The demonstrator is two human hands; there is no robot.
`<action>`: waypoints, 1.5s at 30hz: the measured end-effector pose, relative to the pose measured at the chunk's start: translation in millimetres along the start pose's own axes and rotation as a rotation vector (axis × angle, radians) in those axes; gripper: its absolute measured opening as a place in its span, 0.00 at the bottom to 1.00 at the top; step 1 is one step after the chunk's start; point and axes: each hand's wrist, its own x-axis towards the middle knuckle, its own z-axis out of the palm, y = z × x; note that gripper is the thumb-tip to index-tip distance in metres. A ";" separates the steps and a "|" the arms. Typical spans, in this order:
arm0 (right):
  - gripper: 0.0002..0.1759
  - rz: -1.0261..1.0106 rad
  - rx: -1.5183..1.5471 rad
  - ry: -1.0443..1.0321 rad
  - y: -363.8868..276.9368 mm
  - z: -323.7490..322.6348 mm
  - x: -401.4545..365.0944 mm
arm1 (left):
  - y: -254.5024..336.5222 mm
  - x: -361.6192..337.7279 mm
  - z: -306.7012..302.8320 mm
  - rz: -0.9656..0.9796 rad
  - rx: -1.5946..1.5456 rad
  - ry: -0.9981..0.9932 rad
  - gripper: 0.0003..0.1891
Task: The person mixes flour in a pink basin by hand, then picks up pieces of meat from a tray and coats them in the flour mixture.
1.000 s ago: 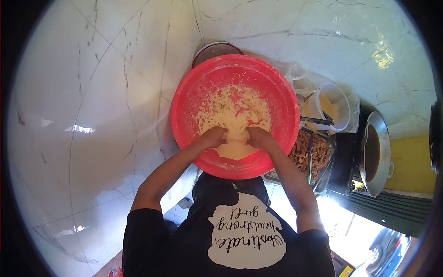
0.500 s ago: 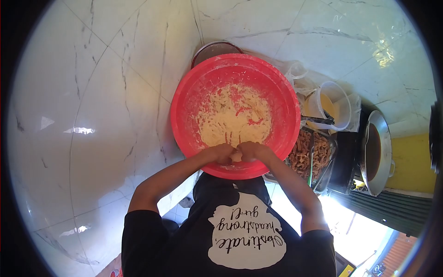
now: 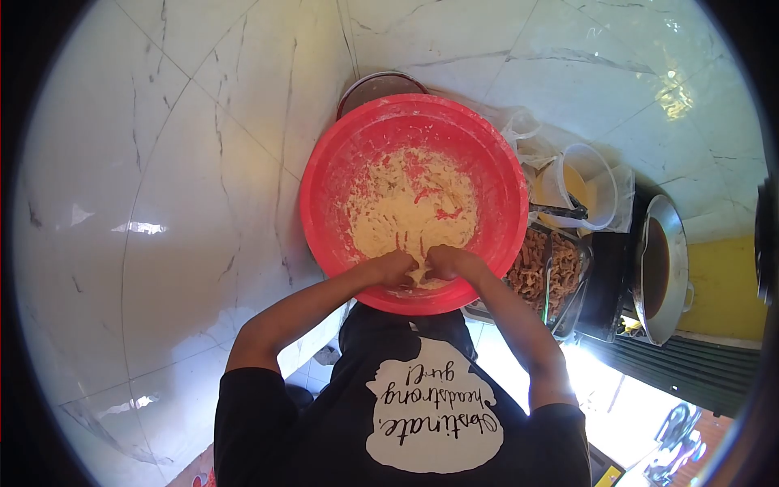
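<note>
A large red basin (image 3: 324, 195) holds pale yellow flour (image 3: 385, 207), loose and crumbly, with bare red patches showing through. Both hands are down in its near side, close to the rim. My left hand (image 3: 396, 267) is closed, its fingers curled inward and largely hidden. Beside it, a small gap away, my right hand (image 3: 446, 263) is also closed, knuckles up. Pale flour shows in the gap between them. Whatever the fingers hold is out of sight.
Right of the basin sits a clear tray of brown strips (image 3: 531, 268) with a green-handled utensil (image 3: 547, 288). Behind it stands a plastic tub (image 3: 602, 191) of yellowish contents. Farther right is a metal pan (image 3: 672, 276) of brown liquid. Marbled tile walls (image 3: 203, 162) enclose the left and back.
My hands have moved slightly apart, the right one a little up and to the right. More flour shows between them; the small light-brown shape seen there earlier is no longer visible.
</note>
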 end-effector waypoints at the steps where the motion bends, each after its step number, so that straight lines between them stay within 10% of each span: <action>1: 0.25 0.001 0.001 0.001 0.1 -0.8 0.6 | -2.9 2.6 1.5 0.001 0.001 -0.001 0.18; 16: 0.19 -0.094 0.167 0.069 11.7 -8.8 -4.5 | -19.4 -2.2 -6.3 0.006 -0.081 0.245 0.15; 22: 0.19 -0.053 0.136 0.025 7.9 -18.3 -8.9 | -10.6 -2.5 -21.8 -0.146 -0.084 0.018 0.18; 28: 0.16 0.067 -0.032 0.234 -3.6 -3.4 8.4 | -27.4 10.7 0.4 -0.085 0.116 0.410 0.25; 30: 0.17 0.042 -0.061 -0.049 -6.1 0.2 11.1 | -21.8 16.5 4.6 0.012 0.156 0.046 0.27; 36: 0.21 -0.018 0.083 -0.270 -3.4 -5.2 10.7 | -6.8 -6.5 2.1 -0.004 -0.053 -0.029 0.21; 45: 0.17 -0.116 0.069 0.048 3.4 5.8 10.1 | -3.6 -6.9 -10.5 -0.117 -0.130 -0.014 0.17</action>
